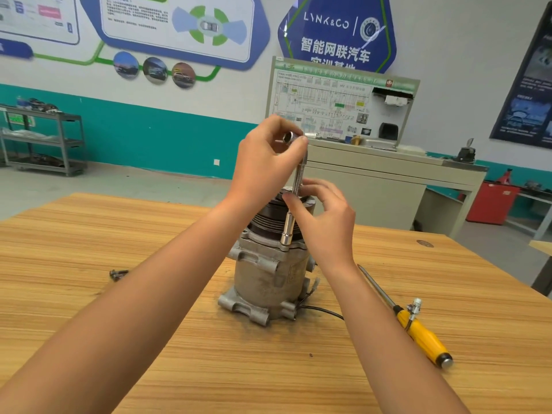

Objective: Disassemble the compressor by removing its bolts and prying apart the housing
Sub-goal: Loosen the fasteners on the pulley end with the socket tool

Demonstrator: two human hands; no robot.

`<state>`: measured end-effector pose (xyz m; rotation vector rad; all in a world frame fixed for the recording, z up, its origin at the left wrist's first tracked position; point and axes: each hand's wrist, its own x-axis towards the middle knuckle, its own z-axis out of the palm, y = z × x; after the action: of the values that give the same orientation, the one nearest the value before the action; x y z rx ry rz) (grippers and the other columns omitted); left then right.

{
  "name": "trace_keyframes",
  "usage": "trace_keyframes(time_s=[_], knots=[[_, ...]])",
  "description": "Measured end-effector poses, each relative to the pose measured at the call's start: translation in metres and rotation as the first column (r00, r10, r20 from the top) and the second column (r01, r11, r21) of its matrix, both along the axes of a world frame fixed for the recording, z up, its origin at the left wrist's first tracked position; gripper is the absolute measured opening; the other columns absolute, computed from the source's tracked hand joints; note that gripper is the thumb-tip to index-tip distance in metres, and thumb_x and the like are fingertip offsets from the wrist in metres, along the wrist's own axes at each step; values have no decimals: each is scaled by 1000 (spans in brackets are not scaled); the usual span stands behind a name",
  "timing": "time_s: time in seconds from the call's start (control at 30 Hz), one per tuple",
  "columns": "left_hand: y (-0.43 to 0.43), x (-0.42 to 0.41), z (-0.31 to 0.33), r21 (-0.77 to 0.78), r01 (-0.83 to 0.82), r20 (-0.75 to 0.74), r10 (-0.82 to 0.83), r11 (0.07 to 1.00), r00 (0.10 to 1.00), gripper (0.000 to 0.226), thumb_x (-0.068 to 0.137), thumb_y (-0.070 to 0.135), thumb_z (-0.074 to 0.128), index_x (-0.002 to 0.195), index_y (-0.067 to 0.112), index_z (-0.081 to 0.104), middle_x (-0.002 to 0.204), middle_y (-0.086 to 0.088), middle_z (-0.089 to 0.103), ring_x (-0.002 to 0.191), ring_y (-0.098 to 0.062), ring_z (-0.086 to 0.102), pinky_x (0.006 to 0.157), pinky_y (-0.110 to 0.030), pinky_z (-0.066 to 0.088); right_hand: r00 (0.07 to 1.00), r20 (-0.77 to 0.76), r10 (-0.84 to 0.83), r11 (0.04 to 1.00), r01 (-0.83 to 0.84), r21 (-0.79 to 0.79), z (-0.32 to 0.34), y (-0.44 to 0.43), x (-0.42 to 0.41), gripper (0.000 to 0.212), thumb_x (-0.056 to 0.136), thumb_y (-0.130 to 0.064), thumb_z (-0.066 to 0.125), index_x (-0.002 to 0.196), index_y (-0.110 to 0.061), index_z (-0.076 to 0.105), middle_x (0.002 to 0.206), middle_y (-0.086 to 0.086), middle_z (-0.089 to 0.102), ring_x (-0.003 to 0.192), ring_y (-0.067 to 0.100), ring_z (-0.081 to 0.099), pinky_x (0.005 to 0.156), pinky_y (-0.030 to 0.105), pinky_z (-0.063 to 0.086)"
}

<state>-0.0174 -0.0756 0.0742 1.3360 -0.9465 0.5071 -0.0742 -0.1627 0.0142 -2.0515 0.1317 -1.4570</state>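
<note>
On compressor (pixel 268 282), wrench (pixel 297 177) near-vertical, tip down.

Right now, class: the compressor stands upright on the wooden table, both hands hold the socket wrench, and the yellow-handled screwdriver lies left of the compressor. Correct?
Not quite. The head view shows the yellow-handled screwdriver lying right of the compressor, not left. The rest holds: the compressor stands upright on the wooden table, and the left hand and right hand hold the socket wrench.

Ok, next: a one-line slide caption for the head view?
Left hand grips the top of a socket wrench, right hand steadies its shaft on the upright compressor; yellow screwdriver lies alongside.
</note>
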Motion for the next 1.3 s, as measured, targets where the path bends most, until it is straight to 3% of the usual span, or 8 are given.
trace_keyframes(time_s=[0.1,0.23,0.33,0.57,0.8,1.03,1.2,1.3], knots=[[2,-4,1,58,47,34,-49,997,998,13,90,7,57,99,15,61,91,-4,68,84,-16,65,82,-33,53,1000,-16,21,1000,-21,5,3,2,2,16,80,-19,70,89,-7,73,101,0,64,102,16,55,93,46,40],[10,7,-2,199,381,-181,-348,903,920,37,96,6,48,130,17,42,99,6,67,84,2,64,75,-14,50,987,-110,116,992,-109,67,9,-1,2,15,84,-17,66,96,-10,73,107,-7,56,113,15,49,100,45,36],[14,16,-6,317,373,-196,-325,872,925,22,95,3,48,112,15,57,93,4,69,80,5,65,69,-9,47,969,-183,164,983,-145,110,12,-4,2,18,88,-20,60,101,-14,71,115,-11,52,120,15,43,103,46,33],[5,17,-10,232,172,-127,-145,958,981,16,79,17,74,75,22,59,73,6,68,74,-7,65,73,-20,51,995,-65,71,994,-65,88,3,3,1,14,77,-22,73,81,-9,67,95,-4,63,101,12,53,90,30,41],[13,19,-13,441,332,-145,-299,834,943,20,97,12,47,103,20,64,97,10,66,86,10,60,79,-6,45,989,-63,134,985,-126,121,-1,-1,5,17,84,-16,66,97,-6,72,108,-10,50,107,2,41,78,-4,28],[10,21,-16,331,225,-131,-191,917,973,9,84,20,68,77,25,65,82,11,66,74,11,59,69,-8,45,989,37,143,962,-147,228,-2,0,3,7,78,-21,73,80,-19,67,107,-8,56,103,2,49,79,-3,31],[14,22,-17,430,345,-152,-309,834,939,21,96,13,49,109,22,63,110,9,64,96,7,58,90,-14,45,976,15,218,950,-215,228,-2,-1,3,11,84,-15,66,93,-11,72,109,-11,52,106,1,47,74,-5,33],[14,20,-16,419,283,-122,-255,863,959,16,93,13,56,96,25,67,103,6,67,91,5,59,91,-21,47,974,-8,226,947,-218,236,-3,-2,3,14,86,-17,63,97,-14,71,113,-11,52,110,2,46,78,-4,33]])
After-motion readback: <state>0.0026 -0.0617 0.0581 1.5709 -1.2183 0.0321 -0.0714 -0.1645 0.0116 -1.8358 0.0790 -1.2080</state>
